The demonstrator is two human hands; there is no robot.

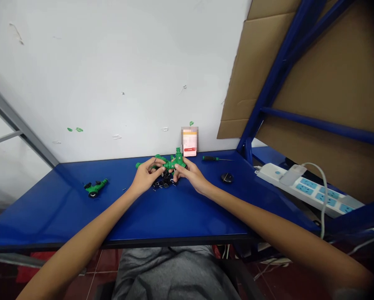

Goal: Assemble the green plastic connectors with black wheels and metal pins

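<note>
Above the far middle of the blue table I hold a green plastic hose splitter with several branches. My left hand pinches its left branch between thumb and fingers. On its right body my right hand is closed, with the thumb in front. Just under and behind my hands lies a pile of small black parts, partly hidden by my fingers, with tiny metal pieces among them. More green fittings show behind my left hand. Off to the left rests another green splitter with black parts on it.
A phone with a lit screen leans against the white wall. Right of it lie a green-and-black screwdriver and a round black object. A white power strip with a cable runs along the right side, near the blue metal frame.
</note>
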